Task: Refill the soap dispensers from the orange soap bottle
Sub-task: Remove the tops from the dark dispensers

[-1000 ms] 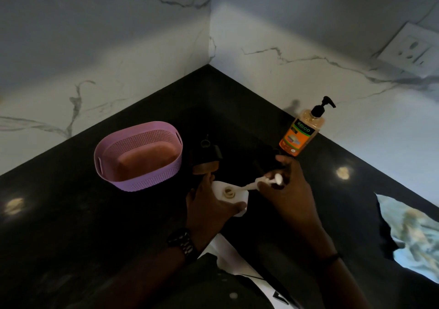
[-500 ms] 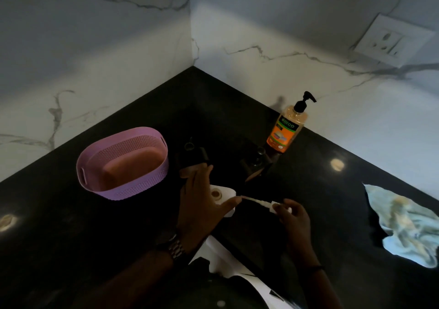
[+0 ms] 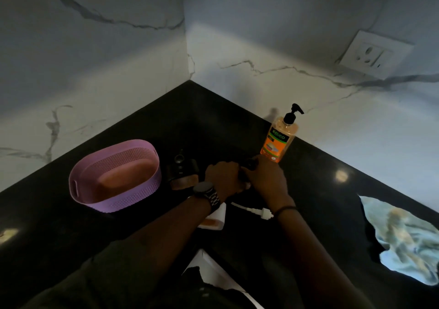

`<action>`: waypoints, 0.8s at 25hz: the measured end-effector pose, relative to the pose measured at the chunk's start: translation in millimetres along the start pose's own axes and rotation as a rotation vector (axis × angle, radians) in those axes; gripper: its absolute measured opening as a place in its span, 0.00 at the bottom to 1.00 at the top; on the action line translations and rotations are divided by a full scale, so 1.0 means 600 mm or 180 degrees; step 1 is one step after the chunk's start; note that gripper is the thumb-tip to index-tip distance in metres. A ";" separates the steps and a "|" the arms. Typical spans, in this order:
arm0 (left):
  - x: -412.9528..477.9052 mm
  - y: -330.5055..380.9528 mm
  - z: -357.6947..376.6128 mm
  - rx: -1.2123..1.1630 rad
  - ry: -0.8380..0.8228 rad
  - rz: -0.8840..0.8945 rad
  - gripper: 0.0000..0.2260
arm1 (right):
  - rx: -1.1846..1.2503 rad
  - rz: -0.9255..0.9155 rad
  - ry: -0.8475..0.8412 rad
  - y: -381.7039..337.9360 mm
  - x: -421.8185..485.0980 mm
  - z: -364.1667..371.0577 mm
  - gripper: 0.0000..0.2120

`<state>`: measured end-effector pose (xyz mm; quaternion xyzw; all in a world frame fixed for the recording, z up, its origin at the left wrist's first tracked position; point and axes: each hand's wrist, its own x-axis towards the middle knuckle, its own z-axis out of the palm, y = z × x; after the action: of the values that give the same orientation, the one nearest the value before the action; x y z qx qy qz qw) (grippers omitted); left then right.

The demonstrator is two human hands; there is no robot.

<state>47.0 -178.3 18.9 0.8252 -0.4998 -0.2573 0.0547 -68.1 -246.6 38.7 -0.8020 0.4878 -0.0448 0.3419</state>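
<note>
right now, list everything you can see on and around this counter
orange soap bottle: 1, orange with black pump, upright by the right wall
free dark dispenser: 1, black with brown base, right of the basket
held dark dispenser: 1, black, mostly hidden between the hands
white dispenser: 1, white, partly under the left wrist
white pump: 1, white, lying on the counter beside it
basket: 1, purple, left on the counter
cloth: 1, pale blue, crumpled at the right edge
wall socket: 1, white, right wall
counter: 1, black, in the corner
watch: 1, dark, left wrist
left hand: 1, grips the held dark dispenser
right hand: 1, grips its top
</note>
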 end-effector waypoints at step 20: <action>0.012 -0.016 0.015 -0.0279 0.0040 0.0099 0.15 | 0.0185 -0.0726 -0.0458 -0.002 0.014 -0.016 0.32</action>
<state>53.0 -178.2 5.4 0.8157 -0.5005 -0.2729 0.0979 -66.8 -258.2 44.4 -0.8431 0.3662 -0.0399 0.3918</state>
